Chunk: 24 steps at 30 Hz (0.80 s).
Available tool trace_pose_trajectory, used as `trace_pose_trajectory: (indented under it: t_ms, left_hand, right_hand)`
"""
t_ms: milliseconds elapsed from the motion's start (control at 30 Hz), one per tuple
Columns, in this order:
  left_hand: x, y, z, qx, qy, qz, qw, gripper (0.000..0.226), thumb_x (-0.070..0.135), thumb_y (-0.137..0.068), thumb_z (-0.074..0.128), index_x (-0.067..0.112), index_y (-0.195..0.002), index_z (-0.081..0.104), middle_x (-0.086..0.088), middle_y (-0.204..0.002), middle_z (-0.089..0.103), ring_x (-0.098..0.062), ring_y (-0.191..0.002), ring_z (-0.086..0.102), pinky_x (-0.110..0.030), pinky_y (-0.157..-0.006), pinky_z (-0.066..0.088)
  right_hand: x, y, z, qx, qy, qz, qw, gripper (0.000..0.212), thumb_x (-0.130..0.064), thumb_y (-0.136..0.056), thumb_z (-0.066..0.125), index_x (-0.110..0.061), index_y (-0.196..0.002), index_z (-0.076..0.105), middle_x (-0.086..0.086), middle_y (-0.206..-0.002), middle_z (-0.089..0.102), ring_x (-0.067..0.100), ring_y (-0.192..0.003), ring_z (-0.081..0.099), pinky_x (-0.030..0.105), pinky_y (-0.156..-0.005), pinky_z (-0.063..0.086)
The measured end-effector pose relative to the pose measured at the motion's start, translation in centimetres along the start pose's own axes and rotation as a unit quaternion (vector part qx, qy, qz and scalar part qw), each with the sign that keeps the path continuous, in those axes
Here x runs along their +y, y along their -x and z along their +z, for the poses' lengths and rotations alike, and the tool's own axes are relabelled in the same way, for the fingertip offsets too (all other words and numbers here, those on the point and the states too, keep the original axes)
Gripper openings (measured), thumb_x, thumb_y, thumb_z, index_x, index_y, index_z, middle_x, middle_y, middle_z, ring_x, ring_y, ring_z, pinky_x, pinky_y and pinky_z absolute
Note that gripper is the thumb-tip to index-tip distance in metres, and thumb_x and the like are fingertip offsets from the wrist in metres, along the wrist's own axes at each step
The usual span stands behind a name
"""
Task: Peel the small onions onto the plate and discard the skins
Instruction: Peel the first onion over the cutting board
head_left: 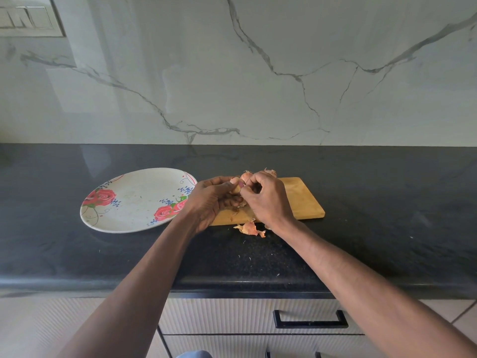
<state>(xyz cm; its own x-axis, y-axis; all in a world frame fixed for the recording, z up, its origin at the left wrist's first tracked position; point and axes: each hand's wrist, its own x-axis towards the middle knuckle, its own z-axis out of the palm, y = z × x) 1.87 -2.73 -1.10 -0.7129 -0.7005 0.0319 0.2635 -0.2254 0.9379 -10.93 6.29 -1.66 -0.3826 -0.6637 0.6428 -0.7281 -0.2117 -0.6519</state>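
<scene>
While both hands [238,195] grip one small onion [236,186], flowered plate [134,200] bare, skins [249,228] on counter [361,241]

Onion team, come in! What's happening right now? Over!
Left hand grips small onion; right hand pinches its skin. Plate bare. Loose skins on counter.

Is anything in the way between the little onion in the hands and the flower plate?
Nothing visible is. The onion is held in the left hand over the cutting board, and the plate lies just left of that hand.
</scene>
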Motion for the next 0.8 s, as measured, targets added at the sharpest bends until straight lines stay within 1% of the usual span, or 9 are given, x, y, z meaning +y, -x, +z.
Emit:
trace_pose_trajectory:
  t_ms: [167, 267, 333, 400, 467, 533, 600, 700, 800]
  left_hand:
    - [0.0, -0.1, 0.0, -0.001, -0.004, -0.005, 1.000, 0.030, 0.013, -0.080, 0.070, -0.005, -0.104, 0.069, -0.019, -0.086, 0.070, -0.026, -0.067, 0.068, -0.027, -0.057, 0.058]
    - [0.1, 0.0, 0.0, 0.002, -0.004, -0.006, 1.000, 0.020, 0.008, -0.087, 0.065, -0.004, -0.103, 0.066, -0.019, -0.086, 0.069, -0.027, -0.068, 0.067, -0.028, -0.055, 0.057]
    - [0.2, 0.0, 0.0, 0.011, 0.004, -0.006, 1.000, 0.014, 0.005, -0.096, 0.059, -0.005, -0.105, 0.062, -0.021, -0.085, 0.068, -0.026, -0.067, 0.067, -0.030, -0.053, 0.056]
    - [0.3, -0.1, -0.1, 0.020, 0.011, -0.008, 1.000, 0.014, 0.006, -0.099, 0.056, -0.005, -0.107, 0.060, -0.023, -0.086, 0.066, -0.026, -0.066, 0.067, -0.030, -0.053, 0.056]
    - [0.3, -0.1, -0.1, 0.018, 0.008, -0.009, 1.000, 0.014, 0.006, -0.099, 0.056, -0.004, -0.108, 0.059, -0.024, -0.087, 0.067, -0.026, -0.067, 0.067, -0.030, -0.054, 0.057]
    - [0.3, -0.1, -0.1, 0.016, 0.006, -0.006, 1.000, 0.012, 0.006, -0.099, 0.056, -0.004, -0.107, 0.059, -0.023, -0.086, 0.066, -0.026, -0.068, 0.067, -0.030, -0.054, 0.057]
    - [0.3, -0.1, -0.1, 0.021, 0.011, -0.003, 1.000, 0.011, 0.006, -0.099, 0.057, -0.003, -0.105, 0.060, -0.022, -0.084, 0.067, -0.026, -0.067, 0.067, -0.030, -0.054, 0.057]
    - [0.3, 0.1, 0.0, 0.021, 0.013, 0.005, 1.000, 0.011, 0.005, -0.098, 0.057, -0.003, -0.106, 0.061, -0.020, -0.084, 0.068, -0.026, -0.068, 0.066, -0.031, -0.053, 0.057]
    - [0.4, 0.3, 0.2, 0.016, 0.021, 0.019, 0.999, 0.015, 0.004, -0.093, 0.062, -0.003, -0.105, 0.063, -0.017, -0.086, 0.069, -0.025, -0.067, 0.065, -0.030, -0.052, 0.056]
  right_hand:
    - [0.2, 0.0, -0.1, -0.001, -0.022, 0.035, 0.999, 0.024, -0.038, -0.083, 0.064, -0.033, -0.063, 0.051, -0.017, -0.069, 0.057, 0.029, -0.088, 0.059, 0.052, -0.086, 0.051]
    - [0.1, -0.1, 0.0, -0.005, -0.042, 0.076, 0.996, 0.026, -0.031, -0.085, 0.070, -0.030, -0.064, 0.056, -0.014, -0.070, 0.059, 0.024, -0.087, 0.059, 0.040, -0.080, 0.049]
    - [0.2, -0.2, -0.2, -0.004, -0.060, 0.096, 0.994, 0.025, -0.024, -0.089, 0.070, -0.021, -0.066, 0.061, -0.010, -0.069, 0.062, 0.015, -0.077, 0.059, 0.027, -0.070, 0.047]
    - [0.2, -0.4, -0.6, 0.001, -0.075, 0.113, 0.991, 0.026, -0.023, -0.093, 0.068, -0.010, -0.070, 0.066, 0.002, -0.069, 0.067, 0.015, -0.068, 0.060, 0.031, -0.062, 0.048]
    - [0.2, -0.5, -1.1, 0.003, -0.093, 0.127, 0.988, 0.025, -0.021, -0.093, 0.069, -0.008, -0.072, 0.066, 0.009, -0.071, 0.068, 0.017, -0.064, 0.059, 0.036, -0.061, 0.051]
    - [0.2, -0.5, -1.2, 0.000, -0.094, 0.118, 0.989, 0.013, -0.012, -0.090, 0.070, -0.009, -0.078, 0.067, 0.006, -0.076, 0.069, 0.016, -0.069, 0.062, 0.035, -0.066, 0.054]
    - [0.1, -0.4, -1.2, -0.001, -0.080, 0.100, 0.992, 0.005, -0.006, -0.088, 0.070, -0.010, -0.085, 0.072, -0.006, -0.082, 0.071, 0.008, -0.079, 0.066, 0.024, -0.074, 0.055]
    - [0.0, -0.4, -1.2, 0.010, -0.054, 0.085, 0.995, 0.014, -0.012, -0.088, 0.073, -0.007, -0.075, 0.077, -0.023, -0.067, 0.067, -0.008, -0.076, 0.063, 0.014, -0.080, 0.047]
    - [0.0, -0.4, -1.2, 0.002, -0.071, 0.095, 0.993, 0.012, -0.011, -0.082, 0.079, -0.016, -0.072, 0.074, -0.017, -0.075, 0.070, -0.006, -0.072, 0.064, 0.016, -0.071, 0.051]
